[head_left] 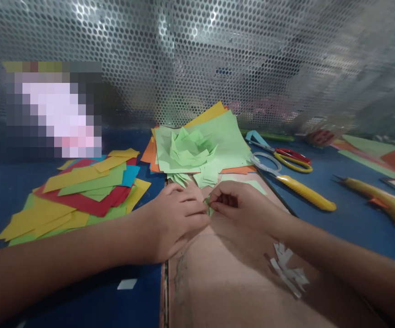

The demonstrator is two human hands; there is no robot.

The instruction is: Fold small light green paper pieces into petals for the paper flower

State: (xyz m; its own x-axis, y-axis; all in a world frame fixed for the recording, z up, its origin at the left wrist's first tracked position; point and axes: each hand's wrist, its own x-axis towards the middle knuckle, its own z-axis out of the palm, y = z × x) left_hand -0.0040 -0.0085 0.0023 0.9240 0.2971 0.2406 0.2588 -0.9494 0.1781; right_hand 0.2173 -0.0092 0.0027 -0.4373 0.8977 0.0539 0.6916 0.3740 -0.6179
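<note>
Right hand (pixel 236 200) has small green paper piece (pixel 207 200) pinched, left hand (pixel 180 212) fingertips immediately left; can't tell left's grip.

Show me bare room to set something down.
Free: the flat tan board, near end, left of the small white strips; the flat blue tabletop between the yellow ribbed handle and right forearm. Crowded: the folded pale green paper bowl and multicoloured paper pile.

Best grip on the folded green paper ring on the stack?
I'd lightly pinch one side wall of the ring, coming from above: its open centre leaves room for a finger inside, and its pointed rim stands up off the green sheet.
</note>
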